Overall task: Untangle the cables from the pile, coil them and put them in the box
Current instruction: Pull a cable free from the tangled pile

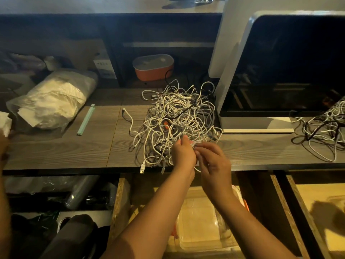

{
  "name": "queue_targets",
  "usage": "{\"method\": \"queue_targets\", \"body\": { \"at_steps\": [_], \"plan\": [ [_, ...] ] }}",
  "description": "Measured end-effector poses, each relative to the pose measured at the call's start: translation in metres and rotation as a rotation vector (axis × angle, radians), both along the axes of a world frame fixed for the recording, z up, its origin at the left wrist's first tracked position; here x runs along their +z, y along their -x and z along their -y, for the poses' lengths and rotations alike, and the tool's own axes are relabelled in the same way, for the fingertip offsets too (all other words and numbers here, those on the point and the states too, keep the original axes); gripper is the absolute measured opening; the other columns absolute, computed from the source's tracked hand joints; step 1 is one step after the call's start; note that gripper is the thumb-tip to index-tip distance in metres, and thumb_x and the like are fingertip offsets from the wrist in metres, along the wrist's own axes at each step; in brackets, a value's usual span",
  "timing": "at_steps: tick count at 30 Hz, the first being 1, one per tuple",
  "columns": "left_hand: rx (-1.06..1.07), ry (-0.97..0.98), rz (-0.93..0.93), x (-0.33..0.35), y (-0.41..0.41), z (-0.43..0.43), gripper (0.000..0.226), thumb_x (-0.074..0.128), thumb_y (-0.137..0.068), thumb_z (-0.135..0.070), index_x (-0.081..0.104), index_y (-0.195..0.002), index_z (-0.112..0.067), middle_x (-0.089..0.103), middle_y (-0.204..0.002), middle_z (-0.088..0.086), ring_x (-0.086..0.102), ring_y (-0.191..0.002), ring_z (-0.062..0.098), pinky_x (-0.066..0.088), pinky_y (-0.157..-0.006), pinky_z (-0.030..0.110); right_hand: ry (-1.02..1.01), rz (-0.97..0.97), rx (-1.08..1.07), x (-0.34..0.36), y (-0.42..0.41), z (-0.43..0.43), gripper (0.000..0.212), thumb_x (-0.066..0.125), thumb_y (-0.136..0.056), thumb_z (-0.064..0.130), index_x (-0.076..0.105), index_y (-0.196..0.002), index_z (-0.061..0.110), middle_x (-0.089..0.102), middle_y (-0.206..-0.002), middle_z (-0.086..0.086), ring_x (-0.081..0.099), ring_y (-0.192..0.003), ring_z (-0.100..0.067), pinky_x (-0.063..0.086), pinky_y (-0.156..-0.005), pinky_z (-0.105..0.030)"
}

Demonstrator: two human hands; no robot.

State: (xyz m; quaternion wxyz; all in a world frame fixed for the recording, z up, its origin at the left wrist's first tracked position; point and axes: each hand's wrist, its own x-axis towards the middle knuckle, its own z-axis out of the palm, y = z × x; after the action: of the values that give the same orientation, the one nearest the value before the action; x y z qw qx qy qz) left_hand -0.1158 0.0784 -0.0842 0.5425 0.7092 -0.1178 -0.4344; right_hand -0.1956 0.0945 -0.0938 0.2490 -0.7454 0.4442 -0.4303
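Evidently the work is at its very start: the pile [177, 118] of white cables lies as one dense knot on the desk [74, 152], at twelve o'clock from the hands, with no coiled cable visible anywhere. The left hand [183, 154] pinches a single cable [192, 144] at the pile's near edge, and the right hand [214, 163], just beside it at three o'clock, has its fingers curled in on the same strand, so both seem to be working one end loose. The box [199, 221], a clear plastic tub, sits below the desk edge at six o'clock from the hands, and nothing can be made out inside it. A second tangle [326, 128] waits at three o'clock, in front of the monitor [280, 71]. Judging by this, nearly all the untangling, coiling and boxing is left to do.
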Motion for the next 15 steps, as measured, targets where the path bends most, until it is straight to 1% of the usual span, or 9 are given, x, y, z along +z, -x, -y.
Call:
{"method": "queue_targets", "body": {
  "at_steps": [1, 2, 4, 5, 7, 9, 10, 13, 15],
  "plan": [
    [0.033, -0.006, -0.05, 0.001, 0.0, 0.001, 0.031, 0.039, -0.101, -0.031, 0.056, -0.083, -0.013, 0.06, -0.083, 0.007, 0.06, -0.085, 0.026, 0.05, -0.081, 0.037, 0.103, -0.062, 0.051, -0.005, 0.003, 0.0, 0.018, 0.058, -0.088, 0.012, 0.072, -0.097, 0.006, 0.062, -0.1, 0.002, 0.052, -0.092, 0.002, 0.042, -0.083, -0.005],
    [0.061, -0.002, -0.082, 0.002, -0.001, 0.0, 0.032, 0.039, -0.101, -0.031, 0.055, -0.081, -0.012, 0.059, -0.081, 0.007, 0.06, -0.084, 0.026, 0.049, -0.082, 0.037, 0.153, -0.093, 0.102, -0.007, 0.006, 0.002, 0.023, 0.055, -0.088, 0.017, 0.072, -0.098, 0.005, 0.064, -0.102, -0.001, 0.051, -0.096, 0.003, 0.042, -0.085, -0.005],
    [0.068, 0.037, -0.072, 0.003, -0.003, -0.006, 0.037, 0.038, -0.1, -0.034, 0.054, -0.074, -0.014, 0.057, -0.073, 0.005, 0.057, -0.075, 0.022, 0.048, -0.074, 0.035, 0.143, -0.117, 0.186, -0.007, 0.014, 0.005, 0.03, 0.05, -0.09, 0.025, 0.072, -0.102, 0.01, 0.066, -0.105, -0.001, 0.055, -0.101, -0.002, 0.045, -0.088, -0.012],
    [0.04, 0.066, -0.04, 0.004, -0.004, -0.009, 0.039, 0.037, -0.101, -0.037, 0.053, -0.072, -0.015, 0.056, -0.071, 0.004, 0.056, -0.07, 0.02, 0.047, -0.07, 0.033, 0.084, -0.086, 0.208, -0.005, 0.017, 0.006, 0.029, 0.048, -0.091, 0.027, 0.071, -0.103, 0.014, 0.066, -0.105, 0.001, 0.057, -0.101, -0.002, 0.047, -0.087, -0.015],
    [-0.061, 0.112, 0.047, 0.008, -0.002, -0.017, 0.044, 0.032, -0.101, -0.043, 0.054, -0.073, -0.015, 0.057, -0.067, 0.002, 0.056, -0.063, 0.016, 0.047, -0.064, 0.031, -0.064, 0.093, 0.184, -0.001, 0.022, 0.006, 0.024, 0.046, -0.092, 0.028, 0.068, -0.098, 0.02, 0.066, -0.099, 0.006, 0.06, -0.093, -0.001, 0.048, -0.08, -0.013],
    [-0.177, 0.128, 0.148, 0.007, -0.001, -0.021, 0.048, 0.029, -0.1, -0.045, 0.055, -0.072, -0.016, 0.057, -0.063, 0.002, 0.056, -0.057, 0.014, 0.044, -0.058, 0.025, -0.213, 0.269, 0.063, 0.002, 0.022, 0.004, 0.014, 0.052, -0.091, 0.021, 0.065, -0.093, 0.027, 0.064, -0.095, 0.006, 0.061, -0.086, -0.004, 0.049, -0.071, -0.013],
    [-0.229, 0.128, 0.187, 0.006, 0.0, -0.022, 0.05, 0.028, -0.1, -0.046, 0.056, -0.071, -0.016, 0.057, -0.063, 0.004, 0.056, -0.057, 0.015, 0.042, -0.057, 0.024, -0.317, 0.321, 0.011, 0.003, 0.022, 0.003, 0.017, 0.055, -0.091, 0.015, 0.063, -0.093, 0.03, 0.062, -0.096, 0.005, 0.061, -0.085, -0.005, 0.049, -0.067, -0.014],
    [-0.313, 0.12, 0.165, -0.004, 0.001, -0.029, 0.052, 0.029, -0.098, -0.051, 0.057, -0.073, -0.016, 0.056, -0.069, 0.009, 0.056, -0.065, 0.021, 0.04, -0.06, 0.029, -0.663, 0.327, 0.046, 0.002, 0.029, 0.004, 0.017, 0.058, -0.09, 0.01, 0.064, -0.094, 0.025, 0.066, -0.094, -0.002, 0.062, -0.078, -0.012, 0.05, -0.059, -0.017],
    [-0.338, 0.1, 0.125, -0.013, 0.002, -0.033, 0.052, 0.029, -0.097, -0.053, 0.059, -0.075, -0.016, 0.059, -0.068, 0.004, 0.057, -0.064, 0.017, 0.039, -0.055, 0.024, -0.772, 0.29, 0.11, 0.0, 0.037, 0.002, 0.012, 0.06, -0.089, 0.01, 0.067, -0.095, 0.017, 0.069, -0.089, -0.005, 0.063, -0.074, -0.014, 0.049, -0.058, -0.019]
  ]
}}
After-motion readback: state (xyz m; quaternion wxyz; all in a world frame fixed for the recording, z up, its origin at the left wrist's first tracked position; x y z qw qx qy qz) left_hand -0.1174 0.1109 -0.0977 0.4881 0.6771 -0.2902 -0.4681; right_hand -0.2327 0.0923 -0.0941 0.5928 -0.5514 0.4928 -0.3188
